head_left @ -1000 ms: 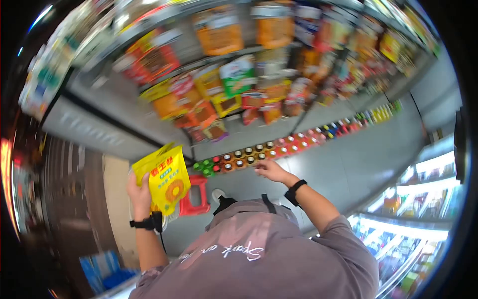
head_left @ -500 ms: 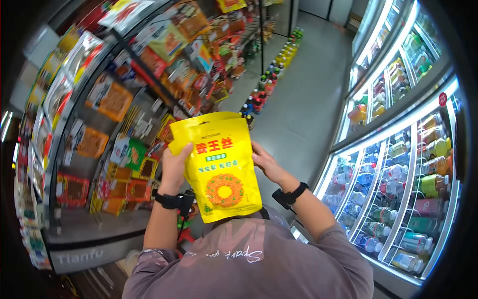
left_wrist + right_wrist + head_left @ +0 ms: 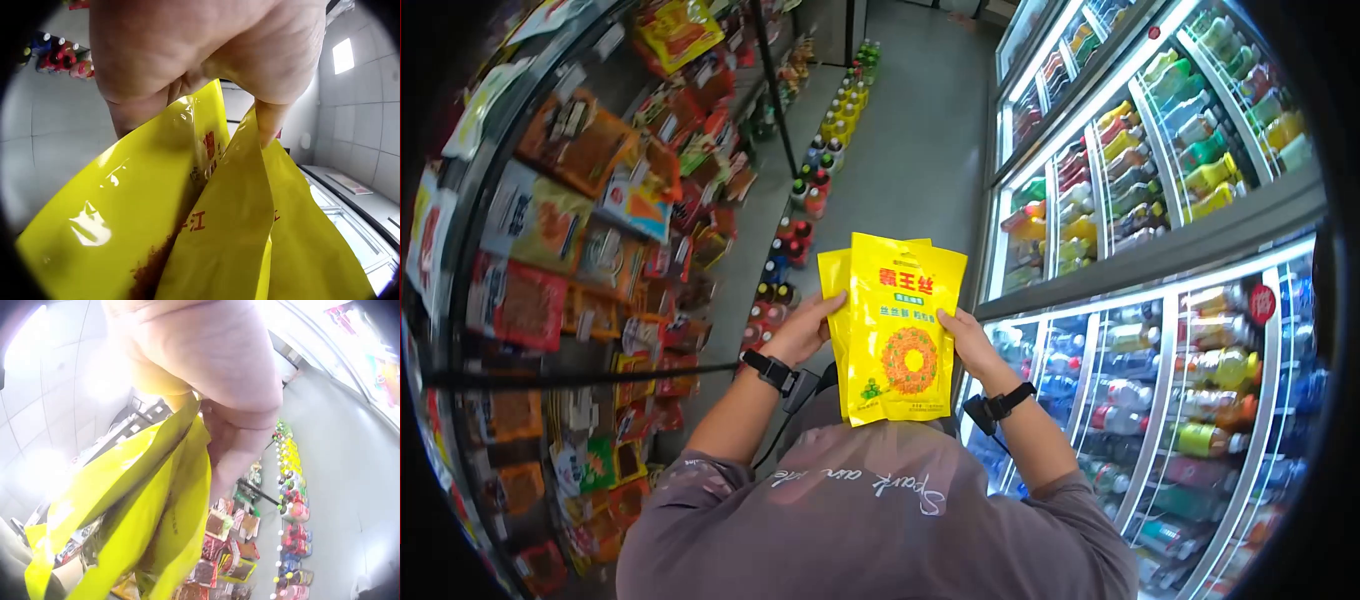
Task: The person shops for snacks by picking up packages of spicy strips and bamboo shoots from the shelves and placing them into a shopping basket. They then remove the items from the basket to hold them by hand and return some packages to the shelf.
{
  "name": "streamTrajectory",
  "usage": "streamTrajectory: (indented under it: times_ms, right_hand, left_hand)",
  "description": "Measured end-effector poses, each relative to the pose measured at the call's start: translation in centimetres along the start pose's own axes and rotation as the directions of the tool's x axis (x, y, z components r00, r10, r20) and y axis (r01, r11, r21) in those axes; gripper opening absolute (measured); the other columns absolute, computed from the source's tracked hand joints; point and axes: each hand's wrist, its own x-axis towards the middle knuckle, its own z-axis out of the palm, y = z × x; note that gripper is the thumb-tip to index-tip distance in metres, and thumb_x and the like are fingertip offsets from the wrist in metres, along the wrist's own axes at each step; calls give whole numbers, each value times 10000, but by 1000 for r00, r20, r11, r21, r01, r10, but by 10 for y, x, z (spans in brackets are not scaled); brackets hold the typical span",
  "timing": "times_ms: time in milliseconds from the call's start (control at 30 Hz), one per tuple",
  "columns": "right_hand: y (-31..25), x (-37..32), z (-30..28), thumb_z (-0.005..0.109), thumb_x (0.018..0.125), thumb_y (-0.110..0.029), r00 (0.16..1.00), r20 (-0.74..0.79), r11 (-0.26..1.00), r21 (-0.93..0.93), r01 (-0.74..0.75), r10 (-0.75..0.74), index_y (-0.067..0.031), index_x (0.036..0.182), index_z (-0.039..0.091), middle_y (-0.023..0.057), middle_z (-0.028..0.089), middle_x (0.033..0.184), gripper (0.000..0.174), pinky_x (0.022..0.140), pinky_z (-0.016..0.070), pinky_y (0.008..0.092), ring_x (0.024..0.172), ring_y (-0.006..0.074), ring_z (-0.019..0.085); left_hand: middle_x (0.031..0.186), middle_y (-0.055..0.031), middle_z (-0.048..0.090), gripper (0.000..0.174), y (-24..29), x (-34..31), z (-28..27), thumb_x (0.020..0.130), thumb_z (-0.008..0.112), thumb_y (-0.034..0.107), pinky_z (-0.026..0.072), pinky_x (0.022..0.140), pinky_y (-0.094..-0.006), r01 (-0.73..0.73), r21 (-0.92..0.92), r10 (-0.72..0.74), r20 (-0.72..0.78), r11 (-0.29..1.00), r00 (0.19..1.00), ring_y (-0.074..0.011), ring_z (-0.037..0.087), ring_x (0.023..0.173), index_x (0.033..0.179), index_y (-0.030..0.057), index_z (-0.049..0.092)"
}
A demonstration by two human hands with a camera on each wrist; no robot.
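Yellow snack pouches [image 3: 908, 340] with red lettering and a ring-shaped food picture are held upright in front of the chest, one overlapping another. My left hand [image 3: 802, 328] pinches their left edge, thumb on the front. At the right edge, my right hand [image 3: 974, 348] grips the pouches with its thumb in front. In the left wrist view, yellow pouches [image 3: 219, 231] fan apart below the left hand [image 3: 206, 50]. The right wrist view shows pouch edges [image 3: 156, 506] gathered under the right hand [image 3: 206, 362].
To the left stands a rack of packaged snacks [image 3: 585, 270] with a dark rail [image 3: 600, 378]. Lit drink coolers [image 3: 1140, 300] line the right side. A row of bottles [image 3: 810, 190] runs along the grey floor [image 3: 910, 140] beside the rack.
The view has turned right, from facing the rack to looking along the aisle. The pouches moved from the left to before the chest, and the right hand, free at first, now holds them too.
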Motion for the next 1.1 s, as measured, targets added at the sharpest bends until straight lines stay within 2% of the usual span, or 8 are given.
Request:
streamTrajectory:
  times_ms: [133,267,333,567,667,833,1033,1100]
  right_hand:
    - [-54,42,-38,488,979,-232,997,-50,998,32,54,-52,12,1177,541,65,642,1056,319,814,458,260,935,131,602]
    - [-91,92,-68,457,993,-272,999,-43,999,40,-13,14,-22,1155,539,35,660,972,309,576,493,217,741,93,632]
    - [-120,123,-81,441,997,-296,997,-75,999,9,-36,37,-40,1130,545,15,659,918,306,474,458,188,642,66,611]
    - [-228,283,-126,429,997,-361,992,109,996,-46,71,-66,-28,1143,522,27,646,918,375,557,481,222,695,76,609]
    - [-282,328,-132,415,1001,-372,988,150,985,-162,59,-35,-48,1196,507,-9,624,887,388,516,435,210,660,51,567]
    - [-324,408,-135,447,995,-351,954,293,978,-211,1,62,-47,1224,490,6,622,961,383,554,466,202,731,59,594]
    - [-384,506,-89,571,944,-225,914,396,966,-258,23,84,-29,1216,501,57,616,1083,342,744,531,266,906,129,622]
    - [-395,548,-77,560,945,-164,885,464,980,-164,115,-26,-28,1220,503,77,609,1145,312,862,506,296,991,161,611]
  left_hand:
    - [1238,-63,572,447,33,83,18,933,568,176,492,922,-314,61,69,-67,95,996,993,-182,584,1107,1324,38,402]
    - [1283,-62,529,545,59,149,37,913,577,130,523,870,-343,87,122,-98,89,989,991,-181,579,1116,1382,108,300]
    - [1308,-85,523,494,72,188,45,922,527,81,457,970,-341,40,217,-45,18,975,999,-206,549,1168,1377,66,333]
    - [1230,-112,562,451,148,308,80,890,538,36,468,929,-324,-142,260,200,-212,955,957,-203,578,1111,1311,7,378]
    - [1241,-104,563,450,176,336,95,891,558,24,468,929,-319,-204,315,292,-264,927,919,-194,577,1112,1307,4,388]
    - [1239,-87,573,448,211,370,88,892,571,13,469,932,-317,-276,211,336,-356,938,872,-180,578,1107,1307,12,403]
    - [1236,-99,572,436,258,420,47,887,580,14,475,931,-324,-460,26,426,-429,887,797,-190,585,1094,1289,17,411]
    - [1234,-104,572,433,278,435,32,886,584,16,476,933,-328,-496,23,451,-455,868,768,-197,585,1095,1284,17,413]
